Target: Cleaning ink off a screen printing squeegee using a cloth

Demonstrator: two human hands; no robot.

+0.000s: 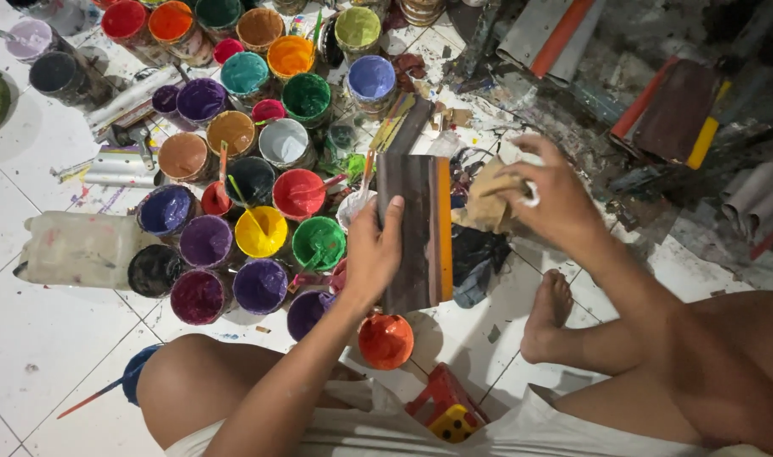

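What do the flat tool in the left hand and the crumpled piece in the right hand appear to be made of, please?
The flat tool looks like dark, paint-stained wood with matt streaks, and its orange edge strip looks like smooth rubber or plastic. The crumpled piece in the right hand looks like soft tan cloth or paper, going by its folds; which one is unclear.

A big, pale plastic jug (pixel 80 248) is lying on its side at the left, right beside lots of round open paint tubs (pixel 261 231) sitting together on the white floor (pixel 39 338)
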